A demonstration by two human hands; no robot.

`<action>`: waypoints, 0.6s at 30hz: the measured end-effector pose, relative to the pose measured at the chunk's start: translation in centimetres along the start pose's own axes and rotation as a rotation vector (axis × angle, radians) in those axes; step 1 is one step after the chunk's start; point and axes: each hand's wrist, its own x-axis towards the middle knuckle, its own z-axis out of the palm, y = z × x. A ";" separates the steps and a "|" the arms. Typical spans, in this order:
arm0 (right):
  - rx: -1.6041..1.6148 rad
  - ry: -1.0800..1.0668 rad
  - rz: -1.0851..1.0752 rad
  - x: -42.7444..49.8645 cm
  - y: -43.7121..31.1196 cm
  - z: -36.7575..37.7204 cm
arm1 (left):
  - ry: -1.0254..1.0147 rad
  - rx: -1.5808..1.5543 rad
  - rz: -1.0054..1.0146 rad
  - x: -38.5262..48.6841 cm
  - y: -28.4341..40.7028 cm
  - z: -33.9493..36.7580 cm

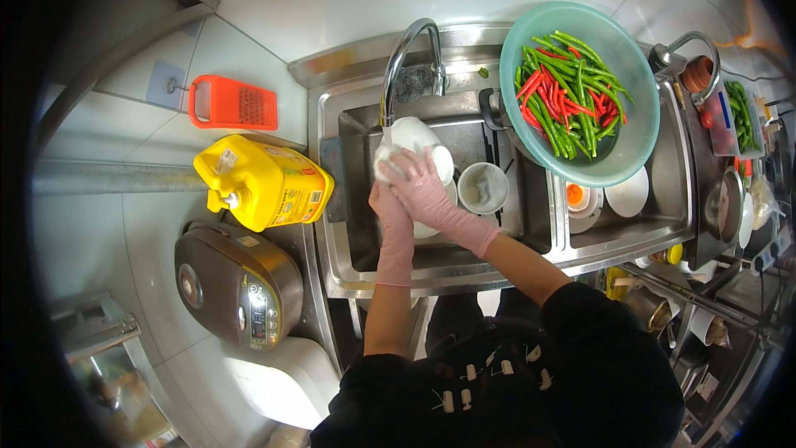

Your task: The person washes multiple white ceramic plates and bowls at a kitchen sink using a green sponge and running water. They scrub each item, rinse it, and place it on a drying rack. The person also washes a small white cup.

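Both my hands wear pink gloves and meet under the running tap [410, 44] in the left sink basin [528, 224]. My left hand [390, 205] grips a white item [384, 159] from below; blur and fingers hide whether it is a dish or a cloth. Over it lies my right hand [420, 184], fingers bent against the same item. Just behind is a white bowl [413, 131], with a smaller white dish [443, 165] beside my right fingers. A white cup [483, 188] stands to the right, something pale inside. Dark chopsticks [490, 143] lie on the basin floor.
A green plastic basin [643, 100] of red and green chillies rests across the sink divider. White dishes [627, 193] lie in the right basin. At left are an orange grater [233, 103], a yellow detergent jug [267, 184] and a rice cooker [239, 286].
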 end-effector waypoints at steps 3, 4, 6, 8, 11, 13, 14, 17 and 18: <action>-0.405 0.035 -0.045 0.5 -0.6 -0.1 | 0.027 -0.004 -0.088 -0.7 -0.4 -0.3; -0.450 0.054 -0.020 1.4 0.0 -0.3 | 0.011 0.087 -0.041 -0.9 -0.4 -0.5; -0.448 0.227 0.114 3.0 1.0 -0.2 | -0.014 0.191 0.022 -1.3 -0.1 -0.9; -0.067 0.167 0.344 5.1 3.0 -0.6 | -0.062 0.213 0.087 -1.5 0.4 -1.1; 0.035 0.205 0.201 4.8 3.8 -0.5 | -0.085 0.215 0.065 -1.1 1.4 -0.6; 0.006 0.249 -0.019 2.7 2.7 -0.2 | -0.056 0.204 0.007 -0.7 2.0 -0.1; -0.093 0.228 -0.164 1.6 1.9 0.0 | -0.027 0.200 -0.029 -0.4 2.2 0.2; -0.266 0.212 -0.324 -0.2 -0.3 0.5 | -0.005 0.076 -0.144 -0.1 2.4 0.7; -0.287 0.147 -0.264 0.0 -0.4 0.5 | 0.037 0.064 -0.160 -0.1 2.5 0.8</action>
